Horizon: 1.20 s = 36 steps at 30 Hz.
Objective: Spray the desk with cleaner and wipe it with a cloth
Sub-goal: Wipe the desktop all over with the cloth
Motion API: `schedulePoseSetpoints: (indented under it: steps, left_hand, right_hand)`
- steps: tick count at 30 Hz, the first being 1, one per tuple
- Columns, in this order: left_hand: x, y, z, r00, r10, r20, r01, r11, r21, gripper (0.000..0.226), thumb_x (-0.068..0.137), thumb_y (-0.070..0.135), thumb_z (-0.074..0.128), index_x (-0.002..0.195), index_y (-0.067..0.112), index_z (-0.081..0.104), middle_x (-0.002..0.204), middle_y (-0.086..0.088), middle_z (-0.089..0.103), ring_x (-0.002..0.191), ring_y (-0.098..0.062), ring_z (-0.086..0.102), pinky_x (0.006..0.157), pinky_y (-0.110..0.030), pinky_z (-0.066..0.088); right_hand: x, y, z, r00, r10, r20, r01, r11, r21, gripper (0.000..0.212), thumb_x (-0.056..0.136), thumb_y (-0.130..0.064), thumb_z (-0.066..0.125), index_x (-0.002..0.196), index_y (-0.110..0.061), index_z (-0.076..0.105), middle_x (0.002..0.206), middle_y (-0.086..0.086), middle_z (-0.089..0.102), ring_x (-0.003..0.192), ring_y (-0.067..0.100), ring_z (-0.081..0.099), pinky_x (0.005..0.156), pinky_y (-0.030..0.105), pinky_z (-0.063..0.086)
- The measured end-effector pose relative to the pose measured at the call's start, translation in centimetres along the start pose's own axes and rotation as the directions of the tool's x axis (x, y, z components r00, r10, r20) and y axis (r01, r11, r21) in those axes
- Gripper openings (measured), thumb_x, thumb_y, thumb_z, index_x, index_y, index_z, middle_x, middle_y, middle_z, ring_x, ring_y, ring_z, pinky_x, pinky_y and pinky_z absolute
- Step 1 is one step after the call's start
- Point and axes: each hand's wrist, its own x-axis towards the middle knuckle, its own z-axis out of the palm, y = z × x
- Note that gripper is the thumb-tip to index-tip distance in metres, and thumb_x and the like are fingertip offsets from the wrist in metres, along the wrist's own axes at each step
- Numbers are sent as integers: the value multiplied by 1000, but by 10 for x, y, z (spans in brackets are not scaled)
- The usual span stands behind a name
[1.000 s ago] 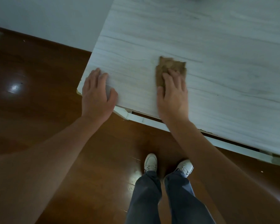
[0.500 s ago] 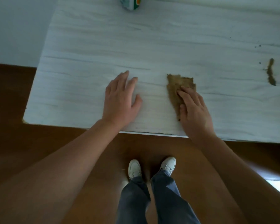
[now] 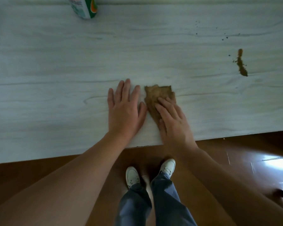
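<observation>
Whitewashed desk [image 3: 55, 66]: right hand [image 3: 173, 123] presses brown cloth [image 3: 155, 97] flat-fingered, left hand [image 3: 124, 111] flat, empty; stain [image 3: 242, 64] risks smearing.

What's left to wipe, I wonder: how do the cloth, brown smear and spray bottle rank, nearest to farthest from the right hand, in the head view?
1. cloth, pressed under the right hand.
2. brown smear, on the desk to the right.
3. spray bottle, at the far edge, left.

Brown cloth [image 3: 157, 98], pale wood-grain desk [image 3: 55, 79] (brown-stained).
</observation>
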Motion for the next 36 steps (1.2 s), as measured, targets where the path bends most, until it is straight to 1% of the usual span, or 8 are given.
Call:
schedulePoseSetpoints:
  steps: [5,11,15,20,24,29,33,36]
  left_hand:
    - [2,2,1,1000,-4,7,4,1000,7,58,100,42,39,152,16,43,166,-15,30,156,-34,22,126,-57,14]
    - [1,4,2,1000,-15,-22,15,1000,3,58,99,39,38,150,14,46,164,-15,33,156,-32,23,127,-56,14]
    - [1,5,1,999,-27,-32,28,1000,14,58,98,39,39,150,15,47,164,-13,34,155,-31,24,127,-55,15]
    - [2,6,0,998,-42,-37,43,999,22,57,96,38,44,149,16,48,163,-12,36,155,-30,26,126,-55,17]
    - [1,9,0,998,-62,-25,63,997,42,57,96,38,45,149,16,48,163,-10,36,155,-28,26,127,-53,16]
    - [25,49,1,970,-208,-130,195,975,-103,51,96,37,46,140,14,57,153,-11,49,145,-31,40,122,-50,27]
    - [81,97,6,972,-69,-226,57,997,-59,48,96,34,47,137,13,61,149,-11,55,138,-33,49,116,-53,34]
    - [128,114,14,978,-120,-171,120,993,-8,54,96,38,41,143,15,55,156,-12,47,145,-33,41,122,-53,27]
  right_hand:
    - [15,36,-18,992,-116,48,118,991,-55,48,98,-23,36,141,-14,54,150,3,49,140,26,42,112,46,41]
    - [77,87,-50,979,189,-80,-190,982,-7,48,97,-10,43,144,-15,47,154,0,40,141,24,35,115,46,35]
    - [94,74,-43,937,315,-148,-309,949,65,51,92,-5,45,143,-9,48,152,8,42,140,31,35,117,47,32]
    - [52,52,-26,999,-27,-19,28,998,63,49,93,-14,44,141,-11,52,149,6,47,139,28,38,117,42,33]
    - [40,82,-39,951,-296,93,292,955,54,49,95,-20,39,141,-15,54,150,2,48,142,24,40,116,42,36]
    - [81,147,-70,975,-217,49,216,976,28,47,96,-12,44,142,-15,52,151,1,46,140,24,40,115,43,37]
    - [122,189,-94,998,-51,-26,52,998,19,47,96,-9,46,143,-16,49,152,-1,42,139,22,35,116,38,34]
    - [136,199,-97,997,-44,-57,45,999,20,48,94,-7,46,141,-9,51,150,6,45,137,28,38,117,42,34]
